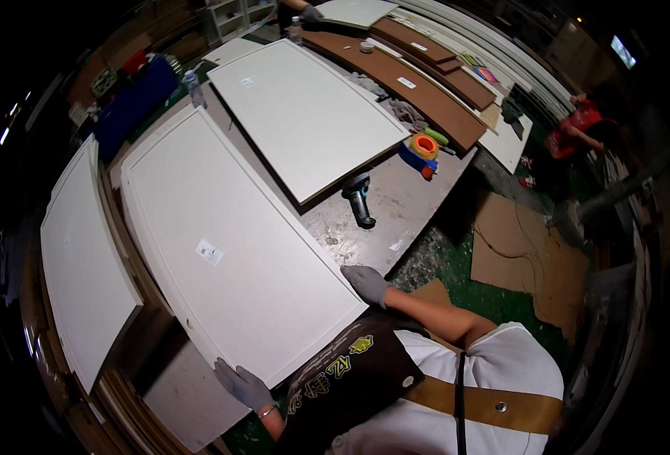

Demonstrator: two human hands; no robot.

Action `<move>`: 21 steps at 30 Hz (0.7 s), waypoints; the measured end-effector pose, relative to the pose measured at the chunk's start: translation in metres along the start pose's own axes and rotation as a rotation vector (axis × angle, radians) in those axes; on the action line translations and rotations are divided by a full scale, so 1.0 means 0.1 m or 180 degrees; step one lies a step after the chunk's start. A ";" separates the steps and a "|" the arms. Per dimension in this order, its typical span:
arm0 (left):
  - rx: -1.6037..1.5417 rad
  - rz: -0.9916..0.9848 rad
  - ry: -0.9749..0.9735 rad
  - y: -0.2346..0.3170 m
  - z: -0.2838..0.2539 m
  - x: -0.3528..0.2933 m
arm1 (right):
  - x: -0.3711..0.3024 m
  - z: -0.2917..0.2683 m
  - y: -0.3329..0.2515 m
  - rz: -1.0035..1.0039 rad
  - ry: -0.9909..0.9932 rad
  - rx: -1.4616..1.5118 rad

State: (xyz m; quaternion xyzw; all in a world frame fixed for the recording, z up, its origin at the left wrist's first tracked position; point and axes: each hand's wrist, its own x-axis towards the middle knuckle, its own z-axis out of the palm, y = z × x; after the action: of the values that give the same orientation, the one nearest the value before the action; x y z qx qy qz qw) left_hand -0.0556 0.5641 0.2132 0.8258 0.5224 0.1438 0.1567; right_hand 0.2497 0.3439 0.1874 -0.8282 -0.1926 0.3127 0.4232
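Observation:
A large white cabinet door panel (191, 189) with a thin raised border lies in front of me on the workbench. A small white label (209, 252) sits on its face. My left hand (244, 384), in a grey glove, grips the near left corner of the panel. On the near right corner my right hand (365, 286), also in a grey glove, holds the panel's edge. The undersides of both grips are hidden. Beyond it lies a second white panel (304, 114) with a label. A black cordless power tool (359, 200) lies between that panel and my right hand.
Another white panel (88, 265) leans on a stack at the left. Tape rolls (423, 148) lie at the bench's right edge. Brown boards (395, 76) are farther back. A plastic bottle (193, 89) stands at far left. Cardboard (509, 250) covers the floor at right. A person in red (577, 129) is beyond.

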 end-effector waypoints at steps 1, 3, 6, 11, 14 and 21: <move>0.0006 -0.0010 0.0020 0.00 -0.02 0.01 | 0.04 -0.02 -0.03 -0.0115 -0.0033 0.0000; 0.0085 0.0141 0.0097 -0.03 -0.01 -0.01 | 0.12 -0.17 -0.07 -0.0053 0.0360 0.0323; 0.0147 0.0200 0.0187 -0.02 -0.02 0.00 | 0.43 -0.30 0.08 0.0049 0.1215 0.0513; 0.0950 0.0609 0.0888 0.00 0.01 -0.08 | 0.83 -0.49 0.32 -0.0334 0.1781 -0.0908; 0.0570 0.1370 0.0820 0.46 0.01 -0.28 | 0.97 -0.61 0.53 -0.0426 0.1576 -0.1185; 0.0410 0.2351 0.0147 1.11 0.75 -0.45 | 1.10 -0.86 0.42 -0.0990 0.0959 -0.1454</move>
State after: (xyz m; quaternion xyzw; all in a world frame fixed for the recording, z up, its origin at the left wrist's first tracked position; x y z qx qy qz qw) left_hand 0.0466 0.4701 0.1871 0.9632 0.2007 0.1761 0.0303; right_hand 0.3904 0.3344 0.1521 -0.8995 -0.3173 0.0667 0.2928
